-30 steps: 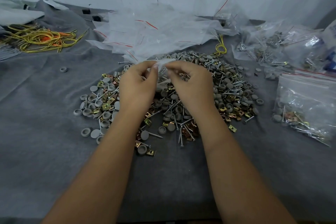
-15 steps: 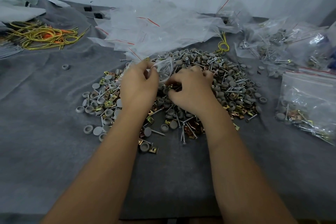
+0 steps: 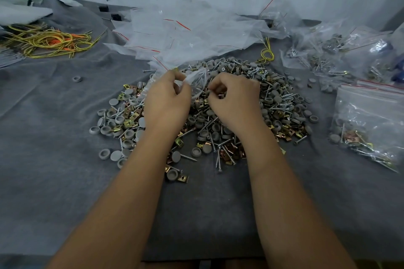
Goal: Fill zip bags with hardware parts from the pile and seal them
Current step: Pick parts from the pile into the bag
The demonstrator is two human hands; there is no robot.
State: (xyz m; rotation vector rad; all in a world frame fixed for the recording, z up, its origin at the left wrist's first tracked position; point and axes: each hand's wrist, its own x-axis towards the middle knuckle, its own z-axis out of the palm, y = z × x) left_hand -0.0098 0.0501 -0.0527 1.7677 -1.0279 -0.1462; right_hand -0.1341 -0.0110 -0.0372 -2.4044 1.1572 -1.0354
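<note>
Fingers (image 3: 179, 81) of the left hand (image 3: 167, 102) pinch the edge of a clear zip bag (image 3: 195, 82), held just above the pile; fingers of the right hand (image 3: 235, 98) are curled over small parts at the bag's mouth — what exactly they grip cannot be told.

Desk (image 3: 54, 170): covered by a grey cloth, bearing everything below.

Empty bags (image 3: 185, 35): a loose heap of clear bags with red strips, at the far centre against the wall, its near edge touching the pile.

Pile (image 3: 273, 102): grey caps, screws and brass-coloured clips, spread at the centre of the desk under and around both hands. The held bag sits over its far-centre part, between the two hands.

Filled bags (image 3: 341, 50): several at the far right, parts visible inside.

Sealed bag (image 3: 371, 120): lying flat at the right edge, well apart from the hands, holding caps, screws and clips — red strip along its top.

Wires (image 3: 48, 41): a yellow and orange tangle at the far left.

Stray cap (image 3: 77, 79): alone on the cloth, left of the pile.
</note>
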